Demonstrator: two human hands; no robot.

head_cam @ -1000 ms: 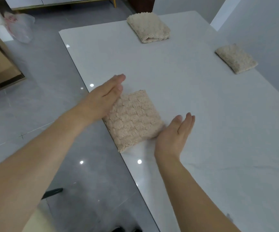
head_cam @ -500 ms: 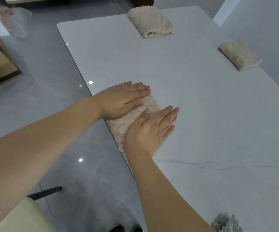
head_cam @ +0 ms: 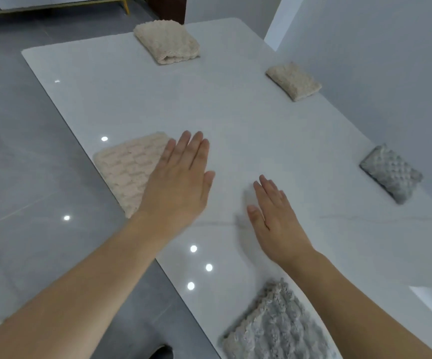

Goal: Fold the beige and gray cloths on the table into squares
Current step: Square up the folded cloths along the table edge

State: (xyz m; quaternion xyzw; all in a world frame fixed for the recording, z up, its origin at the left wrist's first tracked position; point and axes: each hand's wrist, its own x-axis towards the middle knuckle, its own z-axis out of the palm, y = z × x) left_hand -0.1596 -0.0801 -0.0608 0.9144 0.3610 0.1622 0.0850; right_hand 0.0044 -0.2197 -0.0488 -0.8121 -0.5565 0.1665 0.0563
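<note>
While both hands hang flat over the counter (head_cam: 235,120), this is how the folding stands, judged from how the cloths lie:

Left hand (head_cam: 178,182): fingers straight and spread, holding nothing, its edge over the right side of the near beige cloth (head_cam: 126,172); whether it touches is unclear.
Right hand (head_cam: 274,213): fingers straight, empty, above bare counter, apart from every cloth.
Near beige cloth: a flat square at the counter's left edge; looks finished.
Far beige cloth (head_cam: 166,42): folded thick, at the far end; looks done.
Second far beige cloth (head_cam: 294,81): small folded pad near the right edge; looks done.
Folded gray cloth (head_cam: 391,173): a neat pad at the right edge; looks done.
Loose gray cloth (head_cam: 274,330): rumpled at the near edge, partly cut off by the frame.
Left to do: most likely this last gray cloth.
</note>
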